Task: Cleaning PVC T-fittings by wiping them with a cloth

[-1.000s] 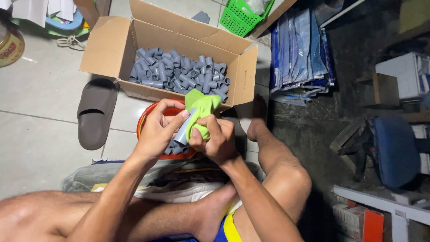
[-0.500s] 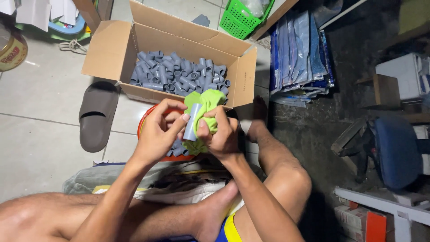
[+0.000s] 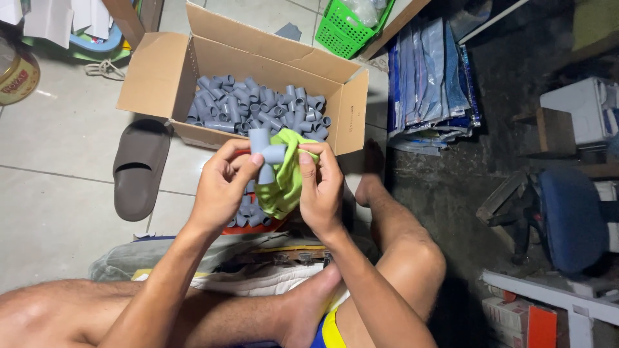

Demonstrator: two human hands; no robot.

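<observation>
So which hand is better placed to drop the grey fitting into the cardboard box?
Probably the left hand: it pinches the grey fitting, while the right hand holds the green cloth. The cardboard box lies just ahead.
</observation>
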